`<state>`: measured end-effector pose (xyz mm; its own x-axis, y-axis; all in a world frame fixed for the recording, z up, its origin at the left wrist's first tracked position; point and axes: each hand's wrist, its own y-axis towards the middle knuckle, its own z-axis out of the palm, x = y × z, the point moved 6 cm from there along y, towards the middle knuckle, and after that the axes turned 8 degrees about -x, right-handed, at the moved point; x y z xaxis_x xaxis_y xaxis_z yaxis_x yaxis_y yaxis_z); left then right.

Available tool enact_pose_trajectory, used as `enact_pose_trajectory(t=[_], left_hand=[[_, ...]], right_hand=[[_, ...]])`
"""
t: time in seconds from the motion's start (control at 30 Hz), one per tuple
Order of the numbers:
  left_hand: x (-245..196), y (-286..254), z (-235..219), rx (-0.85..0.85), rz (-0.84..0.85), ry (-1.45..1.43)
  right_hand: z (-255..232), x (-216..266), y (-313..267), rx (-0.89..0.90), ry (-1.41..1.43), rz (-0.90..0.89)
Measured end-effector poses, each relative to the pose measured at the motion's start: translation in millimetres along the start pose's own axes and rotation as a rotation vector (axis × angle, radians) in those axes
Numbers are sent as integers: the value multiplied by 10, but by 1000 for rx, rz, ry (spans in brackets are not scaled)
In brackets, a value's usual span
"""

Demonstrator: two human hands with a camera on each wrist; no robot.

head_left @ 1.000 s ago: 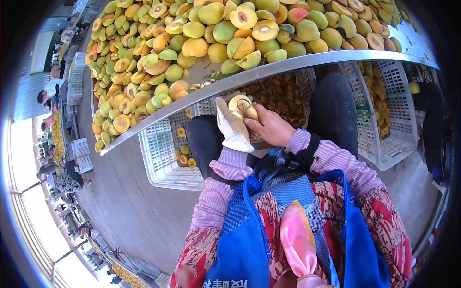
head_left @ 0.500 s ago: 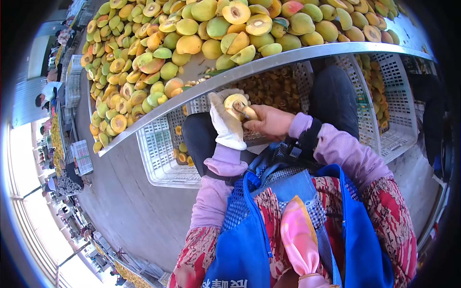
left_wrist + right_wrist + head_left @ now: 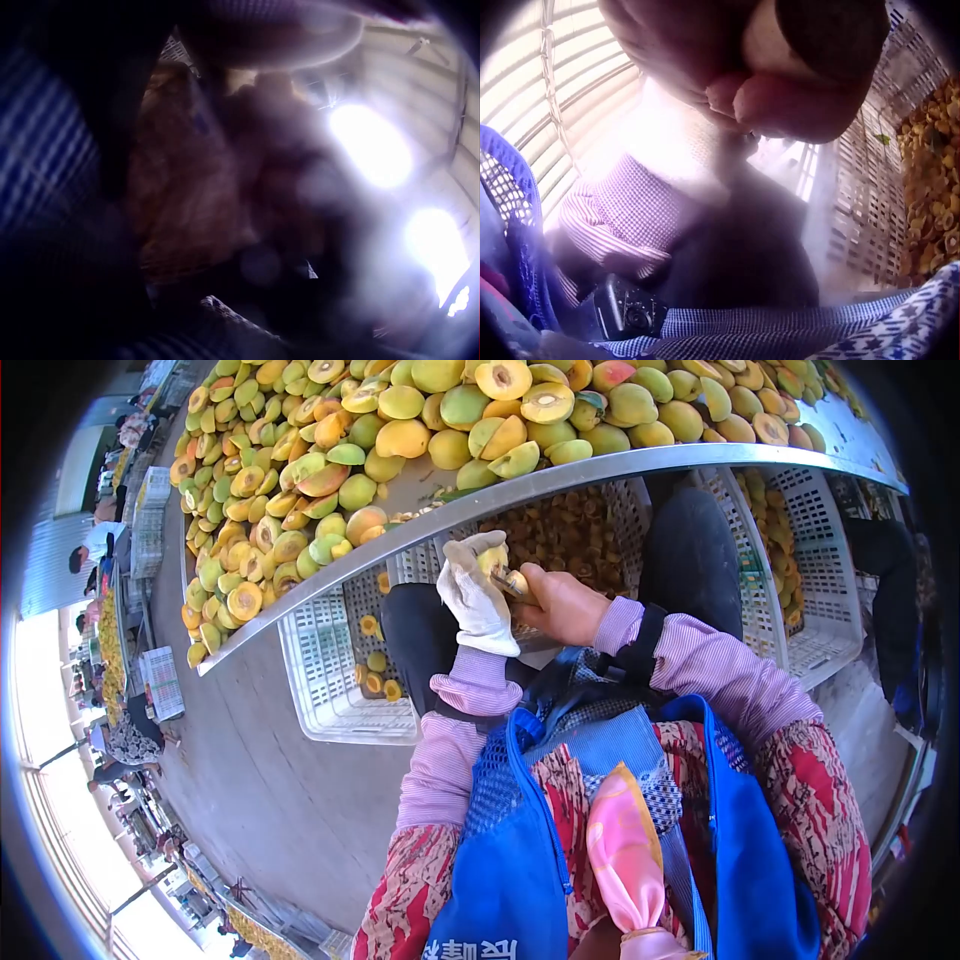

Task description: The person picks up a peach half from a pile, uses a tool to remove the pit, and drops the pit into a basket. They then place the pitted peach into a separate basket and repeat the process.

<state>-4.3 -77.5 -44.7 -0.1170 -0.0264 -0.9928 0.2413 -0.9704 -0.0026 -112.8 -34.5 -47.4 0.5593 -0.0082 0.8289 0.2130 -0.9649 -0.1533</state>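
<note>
In the head view my left hand (image 3: 474, 600), in a white glove with a stained palm, holds a cut yellow peach half (image 3: 491, 560). My bare right hand (image 3: 568, 607) grips the rounded wooden handle of a pitting tool (image 3: 515, 582), its metal end at the fruit's cut face. The right wrist view has the fingers (image 3: 795, 105) curled round the pale wooden handle (image 3: 767, 39), whose dark butt end sticks out. Both hands are close together below the table's metal edge (image 3: 560, 500). The left wrist view is dark and blurred, with the hand's work hidden.
Halved green-yellow peaches (image 3: 350, 455) are heaped on the table. Beneath it, between the knees, stands a crate of brownish pieces (image 3: 560, 535). White crates flank the legs: one (image 3: 320, 695) at left, another (image 3: 830, 590) at right. Other people work at far left.
The left hand has tilted the peach half, so less of its cut face shows. The tool has turned slightly with the right hand, still at the fruit. The head view shifted a little.
</note>
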Motion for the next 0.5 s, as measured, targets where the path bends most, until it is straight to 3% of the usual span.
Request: enact_pose_trajectory(t=[0.07,0.13,0.17,0.2,0.27,0.3,0.33,0.4,0.43,0.5], left_hand=[[9,51,-35,-1,7,81],[277,17,1,36,-522,-119],[282,13,21,44,-558,-183],[277,24,37,41,-559,-181],[206,30,84,105,-434,-58],[172,47,101,177,-290,5],[170,49,108,178,-289,10],[119,29,175,253,-220,60],[98,27,190,285,-202,29],[78,-3,229,361,-232,-2]], right_hand=[[32,-40,18,33,-57,15],[58,-91,8,67,-109,33],[50,-107,8,73,-78,18],[41,-128,8,79,-47,3],[82,-197,21,73,82,-37],[64,-168,48,56,206,-85],[19,-189,44,54,210,-85],[-40,-144,-112,444,388,462],[-62,-152,-111,440,391,459],[-23,-147,-200,516,736,594]])
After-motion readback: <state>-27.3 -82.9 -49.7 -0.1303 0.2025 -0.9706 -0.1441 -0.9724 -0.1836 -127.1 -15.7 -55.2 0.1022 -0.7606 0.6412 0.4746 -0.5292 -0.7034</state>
